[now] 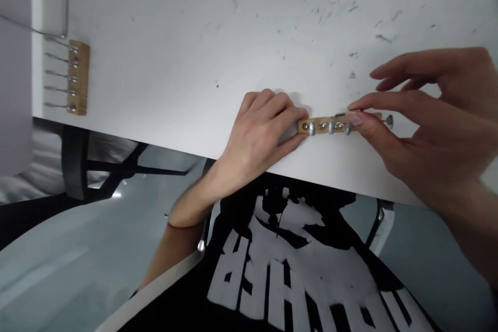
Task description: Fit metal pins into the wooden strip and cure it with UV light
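A small wooden strip (323, 125) lies near the table's front edge, with several shiny metal fittings and flat grey peg heads (331, 127) along its face. Another grey head (389, 121) sticks out past its right end. My left hand (264, 122) grips the strip's left end between thumb and index finger, its other fingers curled on the table. My right hand (424, 109) closes thumb and index finger on the strip's right part, its other fingers raised. Those fingertips hide part of the strip, so exactly which piece they press cannot be made out.
A similar wooden block (80, 78) with several thin metal pegs sits at the table's left end, the pegs pointing left. A bent metal rod (65, 0) is behind it. Dark specks mark the white table (175, 62). A black chair part (73, 161) stands below its edge.
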A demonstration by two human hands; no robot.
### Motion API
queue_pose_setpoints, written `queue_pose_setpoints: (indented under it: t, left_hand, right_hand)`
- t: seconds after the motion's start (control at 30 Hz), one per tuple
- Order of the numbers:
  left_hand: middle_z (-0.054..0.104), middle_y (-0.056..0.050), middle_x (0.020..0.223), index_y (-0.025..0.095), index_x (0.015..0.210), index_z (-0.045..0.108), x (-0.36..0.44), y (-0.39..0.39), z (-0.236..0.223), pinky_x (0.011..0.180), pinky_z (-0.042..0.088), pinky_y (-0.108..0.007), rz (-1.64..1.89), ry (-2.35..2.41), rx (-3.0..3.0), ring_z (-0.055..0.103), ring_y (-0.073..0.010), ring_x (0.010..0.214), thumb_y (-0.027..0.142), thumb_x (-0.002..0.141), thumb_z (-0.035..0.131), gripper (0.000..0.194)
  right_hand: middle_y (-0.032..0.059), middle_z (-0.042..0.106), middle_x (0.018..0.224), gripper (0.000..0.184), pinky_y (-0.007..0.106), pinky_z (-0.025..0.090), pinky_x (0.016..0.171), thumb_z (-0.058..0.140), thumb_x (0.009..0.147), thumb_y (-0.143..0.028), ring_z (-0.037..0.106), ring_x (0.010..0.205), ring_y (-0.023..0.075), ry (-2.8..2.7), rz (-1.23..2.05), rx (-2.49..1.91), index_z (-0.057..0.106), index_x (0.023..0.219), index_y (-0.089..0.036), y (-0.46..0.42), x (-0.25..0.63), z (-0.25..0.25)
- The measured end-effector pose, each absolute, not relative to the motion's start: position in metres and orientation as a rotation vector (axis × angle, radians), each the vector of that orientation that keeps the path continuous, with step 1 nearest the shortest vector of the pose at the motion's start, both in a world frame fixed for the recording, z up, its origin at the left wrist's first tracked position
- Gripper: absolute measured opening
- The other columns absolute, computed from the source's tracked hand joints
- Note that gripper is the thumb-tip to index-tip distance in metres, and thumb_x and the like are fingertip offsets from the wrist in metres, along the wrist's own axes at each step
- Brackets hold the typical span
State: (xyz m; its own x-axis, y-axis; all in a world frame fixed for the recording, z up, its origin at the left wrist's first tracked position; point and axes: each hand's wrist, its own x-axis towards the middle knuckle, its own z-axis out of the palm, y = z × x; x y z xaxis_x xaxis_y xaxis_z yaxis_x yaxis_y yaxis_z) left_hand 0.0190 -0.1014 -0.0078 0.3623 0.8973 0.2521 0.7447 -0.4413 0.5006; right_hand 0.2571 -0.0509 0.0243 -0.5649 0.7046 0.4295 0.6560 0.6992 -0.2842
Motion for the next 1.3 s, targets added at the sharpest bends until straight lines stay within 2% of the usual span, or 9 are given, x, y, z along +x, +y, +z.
queue_pose_setpoints:
  t: [0.17, 0.33, 0.57, 0.8, 1.0, 1.3]
  left_hand:
    - [0.069, -0.004, 0.108, 0.023, 0.118, 0.062, 0.018, -0.102, -0.009, 0.093, 0.043, -0.038, 0.721, 1.444, 2.325, 0.059, -0.0203, 0.104, 0.037, 0.102, 0.06, 0.022]
    - [0.069, -0.003, 0.108, 0.023, 0.117, 0.062, 0.019, -0.101, -0.01, 0.093, 0.044, -0.039, 0.72, 1.449, 2.315, 0.06, -0.0206, 0.104, 0.036, 0.102, 0.059, 0.02]
    - [0.068, -0.003, 0.106, 0.023, 0.116, 0.062, 0.018, -0.101, -0.008, 0.093, 0.044, -0.037, 0.722, 1.447, 2.317, 0.06, -0.0199, 0.102, 0.035, 0.102, 0.06, 0.019]
    - [0.068, -0.002, 0.104, 0.023, 0.115, 0.063, 0.018, -0.101, -0.008, 0.092, 0.044, -0.038, 0.709, 1.453, 2.314, 0.059, -0.0195, 0.101, 0.035, 0.102, 0.06, 0.018]
    - [0.068, -0.003, 0.105, 0.023, 0.116, 0.063, 0.017, -0.101, -0.008, 0.092, 0.044, -0.037, 0.713, 1.452, 2.312, 0.059, -0.0193, 0.102, 0.036, 0.102, 0.06, 0.019]
    - [0.068, -0.002, 0.104, 0.024, 0.115, 0.063, 0.018, -0.101, -0.007, 0.093, 0.044, -0.037, 0.704, 1.463, 2.308, 0.059, -0.0191, 0.101, 0.036, 0.102, 0.061, 0.019]
  right_hand:
    - [-0.0002, 0.061, 0.125, 0.03, 0.023, 0.051, 0.085, 0.08, 0.077, -0.025, 0.062, 0.108, 0.009, -2.4, 0.166, -1.067, 0.07, 0.105, -0.02, -0.058, 0.266, 0.026]
    - [-0.0009, 0.06, 0.127, 0.023, 0.028, 0.051, 0.09, 0.074, 0.081, -0.02, 0.062, 0.113, 0.0109, -2.43, 0.207, -1.144, 0.068, 0.104, -0.021, -0.067, 0.278, 0.031]
    - [-0.0017, 0.061, 0.125, 0.029, 0.03, 0.052, 0.086, 0.079, 0.076, -0.02, 0.064, 0.105, 0.0131, -2.437, 0.166, -1.124, 0.067, 0.102, -0.022, -0.068, 0.282, 0.03]
    - [-0.0029, 0.058, 0.129, 0.034, 0.03, 0.053, 0.09, 0.078, 0.077, -0.02, 0.061, 0.115, 0.0128, -2.418, 0.127, -1.092, 0.068, 0.109, -0.026, -0.058, 0.281, 0.025]
    - [-0.0037, 0.059, 0.128, 0.033, 0.03, 0.052, 0.087, 0.079, 0.075, -0.018, 0.063, 0.109, 0.0125, -2.423, 0.156, -1.125, 0.066, 0.105, -0.024, -0.065, 0.283, 0.029]
    - [-0.0018, 0.058, 0.132, 0.037, 0.031, 0.053, 0.089, 0.078, 0.075, -0.016, 0.063, 0.111, 0.0131, -2.428, 0.104, -1.083, 0.065, 0.109, -0.023, -0.069, 0.283, 0.026]
